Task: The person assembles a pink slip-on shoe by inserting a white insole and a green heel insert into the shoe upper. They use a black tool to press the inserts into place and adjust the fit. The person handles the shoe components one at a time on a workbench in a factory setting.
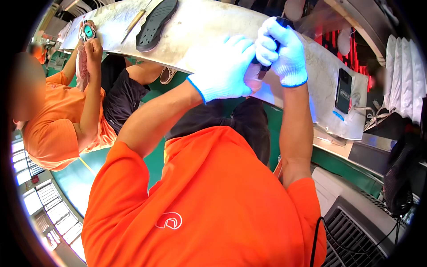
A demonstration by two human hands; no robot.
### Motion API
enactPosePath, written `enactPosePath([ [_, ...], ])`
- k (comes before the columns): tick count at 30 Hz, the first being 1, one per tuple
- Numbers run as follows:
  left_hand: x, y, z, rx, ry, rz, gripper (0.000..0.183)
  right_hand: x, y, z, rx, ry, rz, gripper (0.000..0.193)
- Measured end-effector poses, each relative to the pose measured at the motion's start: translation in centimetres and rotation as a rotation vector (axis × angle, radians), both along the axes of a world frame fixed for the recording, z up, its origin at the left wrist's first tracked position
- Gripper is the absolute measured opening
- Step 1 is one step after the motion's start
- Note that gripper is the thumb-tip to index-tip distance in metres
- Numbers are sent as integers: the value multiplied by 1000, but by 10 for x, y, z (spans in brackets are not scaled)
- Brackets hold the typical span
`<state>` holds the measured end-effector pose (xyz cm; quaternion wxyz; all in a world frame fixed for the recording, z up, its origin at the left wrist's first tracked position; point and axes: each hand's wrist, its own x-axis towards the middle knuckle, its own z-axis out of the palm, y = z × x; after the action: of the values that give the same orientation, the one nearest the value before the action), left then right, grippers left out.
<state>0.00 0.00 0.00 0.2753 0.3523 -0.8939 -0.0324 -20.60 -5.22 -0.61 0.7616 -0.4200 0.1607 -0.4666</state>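
Gloved hands working a small pale piece with a dark tool at 12 o'clock.

Left hand [224, 66] cups the pale piece [252, 76], seemingly light and soft, best pinched by its edges; right hand [284, 51] is wrapped around the dark tool [267, 66]. Beyond, on the table [320, 66], a black shoe sole [155, 22] lies at 11 o'clock.

Held piece: pale pinkish item [252, 76], mostly hidden between left hand [224, 66] and right hand [284, 51].
Tool: dark handle [266, 67], largely covered by right hand's fingers.
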Motion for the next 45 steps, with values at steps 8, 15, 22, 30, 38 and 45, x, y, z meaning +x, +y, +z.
enactPosePath([
  [8,4,17,9,-155,196,-9,45,-109,10,-29,-35,1220,-599,28],
  [15,25,22,6,-158,331,129,68,-65,80,-52,-489,1030,-708,79],
  [22,53,27,-6,-114,359,7,85,7,93,-16,-9,692,1,77],
  [30,43,19,-19,-237,327,54,57,33,106,13,-54,840,-142,64],
  [38,30,14,-20,-172,228,109,72,28,88,0,-1,841,-160,75],
  [45,57,-5,3,223,51,8,109,21,68,13,28,778,-110,103],
])
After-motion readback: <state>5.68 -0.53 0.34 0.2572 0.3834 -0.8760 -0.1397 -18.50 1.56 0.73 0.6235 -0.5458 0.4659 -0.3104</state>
